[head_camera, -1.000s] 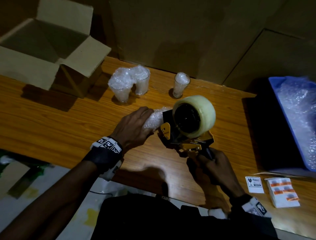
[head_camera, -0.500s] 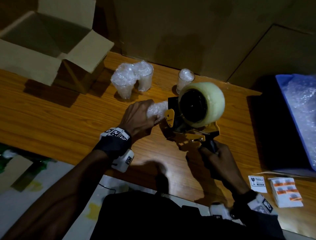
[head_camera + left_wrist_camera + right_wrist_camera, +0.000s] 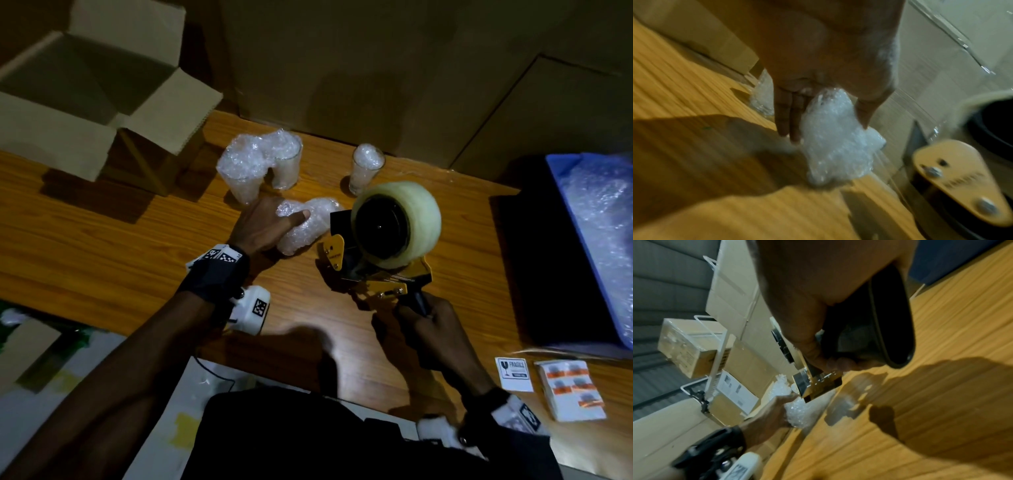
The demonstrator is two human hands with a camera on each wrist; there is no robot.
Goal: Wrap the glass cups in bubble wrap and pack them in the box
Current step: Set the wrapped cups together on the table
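My left hand [image 3: 270,222] grips a cup wrapped in bubble wrap [image 3: 305,226], thumb across its top, held just above the wooden table [image 3: 102,240]. In the left wrist view the wrapped cup [image 3: 836,138] sits between my thumb and fingers [image 3: 789,116]. My right hand [image 3: 435,329] grips the black handle of a yellow tape dispenser [image 3: 383,246], whose clear tape roll [image 3: 400,219] stands just right of the wrapped cup. Two glasses stuffed with bubble wrap [image 3: 260,164] and a third [image 3: 366,168] stand behind. The open cardboard box [image 3: 85,102] is at the far left.
A blue bin of bubble wrap [image 3: 599,240] lies at the right edge. A fragile label [image 3: 513,373] and a sticker stack [image 3: 572,390] lie at the near right. Large cardboard cartons [image 3: 376,68] wall the table's far side.
My left hand has turned the wrapped cup so its thumb now lies on top. The tape dispenser has drawn a little away to the right of the cup.
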